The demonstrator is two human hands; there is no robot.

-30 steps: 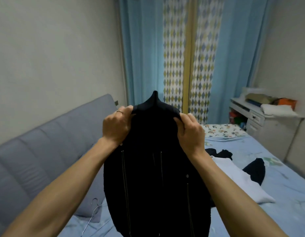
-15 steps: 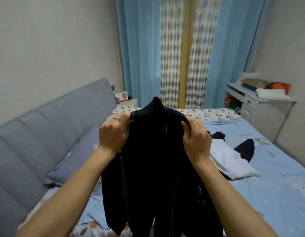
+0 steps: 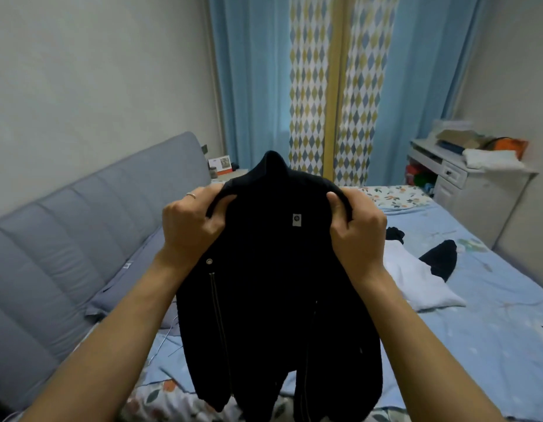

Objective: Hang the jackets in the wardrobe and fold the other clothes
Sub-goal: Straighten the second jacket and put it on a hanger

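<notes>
A black zip-up jacket (image 3: 273, 287) hangs in the air in front of me, above the bed. My left hand (image 3: 191, 223) grips its left shoulder and my right hand (image 3: 355, 226) grips its right shoulder. The collar stands up between my hands and a small white label shows inside below it. The zipper runs down the open front. A white garment (image 3: 416, 281) lies on the bed at the right, with dark clothes (image 3: 440, 260) beside it. A wire hanger (image 3: 169, 333) lies on the bed, mostly hidden behind the jacket.
The bed with a light blue sheet (image 3: 477, 330) fills the lower right. A grey padded headboard (image 3: 81, 239) runs along the left. A white desk (image 3: 459, 175) with piled things stands at the back right. Blue curtains (image 3: 258, 86) cover the far wall.
My hands have moved apart along the jacket's shoulders, spreading it wider. The inside label now shows. The view has tilted down a little.
</notes>
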